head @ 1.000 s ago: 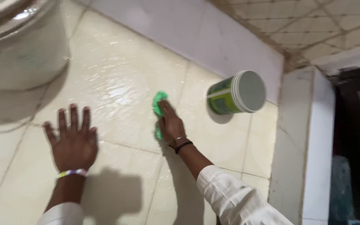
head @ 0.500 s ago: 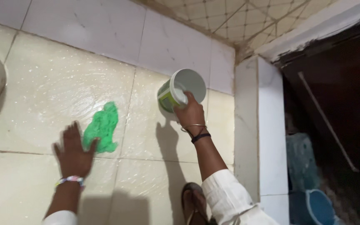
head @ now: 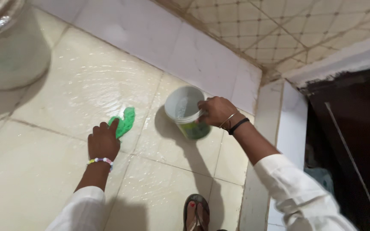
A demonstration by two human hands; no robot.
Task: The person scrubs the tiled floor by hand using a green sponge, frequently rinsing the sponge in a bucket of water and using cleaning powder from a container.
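My right hand (head: pixel 214 112) grips the rim of a small white and green tub (head: pixel 186 110), lifted and tilted above the wet cream floor tiles, its open mouth facing up toward me. My left hand (head: pixel 103 141) presses down on a crumpled green cloth (head: pixel 125 121) lying on the tiles, fingers resting on its near end. The cloth sits just left of the tub's shadow. Both arms wear white sleeves; a beaded band is on the left wrist and bangles on the right.
A large pale bucket (head: pixel 9 47) stands at the top left. A white tiled wall (head: pixel 185 47) runs along the back, and a white tiled pillar (head: pixel 275 141) stands at the right beside a dark doorway (head: pixel 347 141). My sandalled foot (head: pixel 196 212) is at the bottom.
The right hand left the cloth, reached to the tub lying on its side, and now holds it lifted and upright. The left hand slid from bare tile onto the green cloth.
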